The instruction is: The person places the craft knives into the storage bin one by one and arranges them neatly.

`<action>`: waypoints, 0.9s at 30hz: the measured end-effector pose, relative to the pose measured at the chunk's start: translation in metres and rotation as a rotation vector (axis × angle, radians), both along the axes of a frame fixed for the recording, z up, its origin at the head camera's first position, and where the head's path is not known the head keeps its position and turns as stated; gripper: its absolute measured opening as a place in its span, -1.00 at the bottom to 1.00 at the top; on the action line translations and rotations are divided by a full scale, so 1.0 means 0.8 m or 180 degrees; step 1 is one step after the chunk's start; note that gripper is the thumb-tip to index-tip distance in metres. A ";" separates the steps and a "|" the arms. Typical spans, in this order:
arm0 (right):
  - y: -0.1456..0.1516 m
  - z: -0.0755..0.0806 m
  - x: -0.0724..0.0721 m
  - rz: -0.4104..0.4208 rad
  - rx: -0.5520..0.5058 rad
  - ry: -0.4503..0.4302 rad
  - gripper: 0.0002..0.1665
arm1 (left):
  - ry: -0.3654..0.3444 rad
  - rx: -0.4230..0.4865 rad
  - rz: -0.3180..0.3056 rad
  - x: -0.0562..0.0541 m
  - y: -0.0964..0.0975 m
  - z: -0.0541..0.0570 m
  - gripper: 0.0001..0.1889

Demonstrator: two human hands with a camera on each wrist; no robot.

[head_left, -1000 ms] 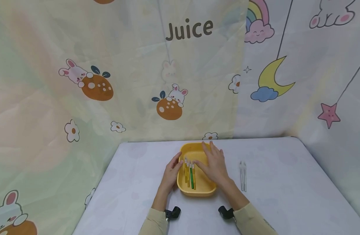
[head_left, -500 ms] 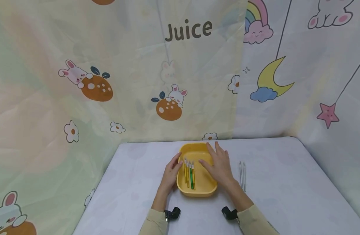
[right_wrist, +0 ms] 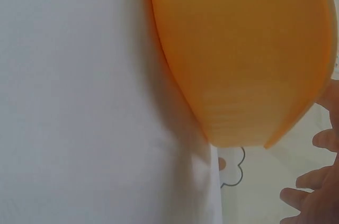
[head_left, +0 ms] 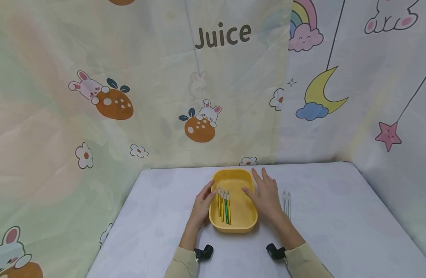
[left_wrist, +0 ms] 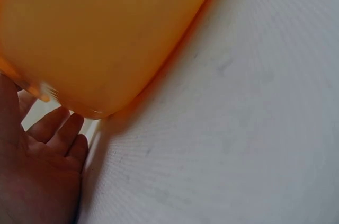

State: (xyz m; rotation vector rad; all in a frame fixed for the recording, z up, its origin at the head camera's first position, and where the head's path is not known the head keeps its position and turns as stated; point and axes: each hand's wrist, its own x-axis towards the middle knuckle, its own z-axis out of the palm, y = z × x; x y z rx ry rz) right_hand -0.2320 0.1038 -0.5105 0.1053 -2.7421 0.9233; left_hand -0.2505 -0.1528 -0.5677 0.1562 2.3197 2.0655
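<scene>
A yellow rectangular tray (head_left: 241, 216) stands on the table in the head view. Along its left half lie several slim pencil-like sticks (head_left: 226, 210), yellow and green with pale pointed tips. My left hand (head_left: 200, 208) holds the tray's left side, thumb over the rim and fingers against the outer wall. In the left wrist view, those fingers (left_wrist: 66, 131) meet the tray's end. My right hand (head_left: 266, 197) is spread beside the right rim, its thumb reaching over the edge. Nothing is held in it. In the right wrist view its fingers (right_wrist: 312, 177) are spread apart beyond the tray wall.
Two thin clear-grey sticks (head_left: 286, 204) lie on the white table (head_left: 338, 216) right of the tray, partly hidden by the right hand and forearm. A patterned cloth backdrop (head_left: 234, 96) rises behind the table's far edge and along both sides.
My right hand has moved right, from over the tray's inside to its right rim, and now covers part of the grey sticks. The left hand, tray and coloured sticks have stayed put.
</scene>
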 end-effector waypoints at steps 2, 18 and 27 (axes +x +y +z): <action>0.005 0.000 -0.001 -0.0015 -0.0027 0.0018 0.03 | 0.0006 -0.0015 0.0004 0.000 0.000 0.000 -0.50; 0.047 0.000 -0.004 -0.0067 -0.0373 -0.0319 0.03 | 0.0017 -0.0040 0.0031 -0.001 0.001 -0.001 -0.51; 0.059 0.002 -0.004 -0.0131 -0.0402 -0.0489 0.04 | 0.0016 -0.0034 0.0003 -0.002 0.000 -0.004 -0.51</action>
